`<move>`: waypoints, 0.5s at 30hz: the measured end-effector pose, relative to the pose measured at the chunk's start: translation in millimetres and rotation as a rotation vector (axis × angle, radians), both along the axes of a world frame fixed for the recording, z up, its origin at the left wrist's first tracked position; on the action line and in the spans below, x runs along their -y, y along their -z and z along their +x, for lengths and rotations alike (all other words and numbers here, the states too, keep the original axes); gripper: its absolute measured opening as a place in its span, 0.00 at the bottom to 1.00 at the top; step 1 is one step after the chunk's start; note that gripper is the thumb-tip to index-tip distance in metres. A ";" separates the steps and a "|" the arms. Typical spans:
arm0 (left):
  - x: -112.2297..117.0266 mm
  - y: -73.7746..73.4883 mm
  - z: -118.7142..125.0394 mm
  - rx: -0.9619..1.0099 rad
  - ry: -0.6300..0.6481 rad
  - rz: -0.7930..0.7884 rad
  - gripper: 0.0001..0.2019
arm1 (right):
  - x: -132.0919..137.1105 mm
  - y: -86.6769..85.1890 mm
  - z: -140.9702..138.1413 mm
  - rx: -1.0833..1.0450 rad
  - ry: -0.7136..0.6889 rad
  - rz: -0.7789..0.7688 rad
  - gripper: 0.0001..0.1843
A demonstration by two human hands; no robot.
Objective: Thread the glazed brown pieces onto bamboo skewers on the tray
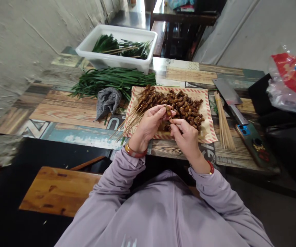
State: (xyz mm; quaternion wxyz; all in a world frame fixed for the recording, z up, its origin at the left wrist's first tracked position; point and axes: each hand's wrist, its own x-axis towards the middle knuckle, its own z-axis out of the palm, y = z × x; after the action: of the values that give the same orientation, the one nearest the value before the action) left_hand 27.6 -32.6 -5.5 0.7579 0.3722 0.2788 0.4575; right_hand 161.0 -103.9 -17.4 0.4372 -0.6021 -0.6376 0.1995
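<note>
My left hand [151, 122] pinches a small brown pupa-like piece [168, 110] between thumb and fingers. My right hand [185, 134] is closed on a thin bamboo skewer whose tip meets that piece. Both hands hover over the near edge of a striped paper tray [209, 132]. A heap of glossy brown pieces [182, 104] lies on it. Several filled skewers [134, 115] rest at the tray's left side with their sticks pointing towards me.
A bundle of bare bamboo skewers [223, 121] lies right of the tray, beside a cleaver [230, 97] and a phone [256, 144]. Behind are green chives [111, 80], a grey cloth [108, 100] and a white tub [117, 44]. A wooden bench [57, 190] stands at lower left.
</note>
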 end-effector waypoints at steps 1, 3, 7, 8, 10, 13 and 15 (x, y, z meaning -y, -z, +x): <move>-0.1 0.2 -0.2 0.001 -0.010 -0.009 0.14 | 1.3 0.1 1.4 -0.021 -0.015 -0.020 0.15; -0.5 0.5 -0.5 0.010 -0.026 -0.022 0.13 | 4.6 0.8 4.7 -0.063 -0.048 -0.058 0.16; -0.7 1.0 -0.4 0.026 -0.023 -0.016 0.13 | 10.2 5.0 7.1 -0.085 -0.009 -0.033 0.15; -0.7 1.1 -0.2 0.027 -0.019 -0.012 0.13 | 10.7 6.4 6.3 -0.069 0.021 -0.004 0.15; -0.7 1.5 0.1 0.022 -0.014 -0.001 0.14 | 10.8 8.6 4.0 -0.020 0.072 0.046 0.14; -0.5 2.3 0.4 0.005 -0.022 0.016 0.14 | 10.0 10.0 1.3 0.030 0.096 0.073 0.13; -0.3 2.9 0.7 -0.012 -0.032 0.034 0.13 | 9.8 10.2 0.9 0.043 0.107 0.091 0.13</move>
State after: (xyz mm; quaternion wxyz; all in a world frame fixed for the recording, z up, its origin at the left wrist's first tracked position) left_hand 28.3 -32.4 -8.4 0.7424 0.3833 0.2812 0.4720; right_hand 161.9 -113.7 -27.5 0.4605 -0.6189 -0.6222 0.1337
